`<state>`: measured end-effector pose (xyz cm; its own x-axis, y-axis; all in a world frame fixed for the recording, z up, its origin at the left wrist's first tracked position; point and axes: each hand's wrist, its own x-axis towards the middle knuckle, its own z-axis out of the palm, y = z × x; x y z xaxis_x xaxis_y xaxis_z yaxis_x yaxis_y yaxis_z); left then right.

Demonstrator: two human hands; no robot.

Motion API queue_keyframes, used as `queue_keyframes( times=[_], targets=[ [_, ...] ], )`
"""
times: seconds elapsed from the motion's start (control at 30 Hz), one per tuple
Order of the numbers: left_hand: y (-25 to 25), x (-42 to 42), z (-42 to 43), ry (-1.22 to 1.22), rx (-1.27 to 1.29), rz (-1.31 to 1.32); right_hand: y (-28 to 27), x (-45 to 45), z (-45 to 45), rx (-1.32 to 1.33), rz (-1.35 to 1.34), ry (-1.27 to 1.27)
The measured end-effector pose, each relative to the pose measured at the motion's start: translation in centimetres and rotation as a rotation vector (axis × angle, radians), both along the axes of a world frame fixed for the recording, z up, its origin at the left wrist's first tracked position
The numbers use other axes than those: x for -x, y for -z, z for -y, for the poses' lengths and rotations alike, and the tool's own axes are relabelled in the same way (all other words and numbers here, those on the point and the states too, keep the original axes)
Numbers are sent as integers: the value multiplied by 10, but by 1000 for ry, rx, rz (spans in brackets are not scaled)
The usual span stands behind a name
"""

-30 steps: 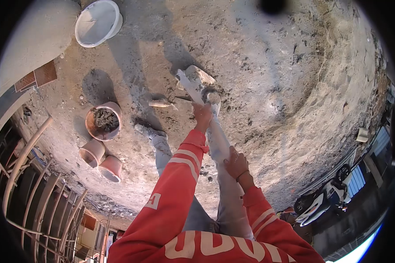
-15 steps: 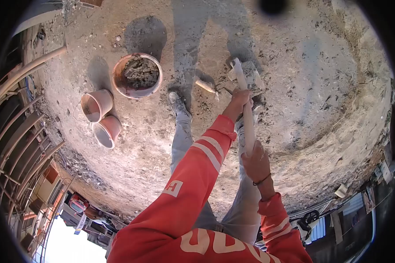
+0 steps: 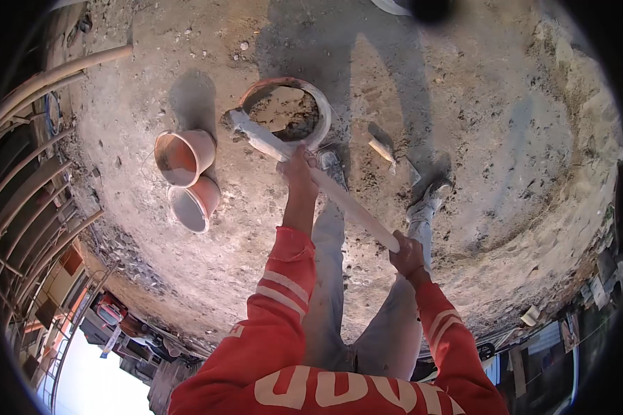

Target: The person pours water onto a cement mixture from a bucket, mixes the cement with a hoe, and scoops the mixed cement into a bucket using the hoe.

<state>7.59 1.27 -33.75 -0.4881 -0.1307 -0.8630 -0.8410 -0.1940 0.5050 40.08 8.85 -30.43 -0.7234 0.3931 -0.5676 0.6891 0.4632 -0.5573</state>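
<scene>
Both my hands grip the long pale handle of a hoe [image 3: 356, 211], which slants across in front of my legs. My left hand [image 3: 299, 170] is closed round the shaft partway along, near the rim of a round bucket [image 3: 323, 111]. Dark, lumpy material [image 3: 303, 128] lies in that bucket. My right hand [image 3: 408, 256] is closed round the handle's rear end. The hoe's mud-caked head end is at the bucket's left side; its blade is mostly hidden.
Two more buckets, one [image 3: 202, 149] beside another [image 3: 205, 194], lie at the left. A trowel with a wooden handle [image 3: 381, 149] rests on the dirt ground [image 3: 491, 131] near my right boot [image 3: 430, 199]. Curved poles [image 3: 69, 72] stick out at the far left.
The hoe has swung from the ground at the right over to the bucket on the left, both hands staying on it. My view and feet have shifted; the trowel now lies between my feet.
</scene>
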Motion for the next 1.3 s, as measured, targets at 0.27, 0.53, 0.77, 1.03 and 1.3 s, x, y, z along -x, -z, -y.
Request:
queue_keyframes(
  times=[0.27, 0.53, 0.77, 1.03, 1.3],
  targets=[
    [-90, 19, -14, 393, -332, -175, -84, 20, -42, -166, -87, 128],
    [-71, -9, 67, 855, -39, -11, -135, 20, -139, -276, 192, 153],
    [-60, -76, 233, 685, 316, 246, -54, 103, -250, -506, 630, -141],
    [-104, -182, 386, 1352, 533, 347, -71, 187, -146, -464, -24, -155],
    [-114, -206, 411, 1076, 563, 622, -95, 221, -106, -392, 152, -132]
  ],
)
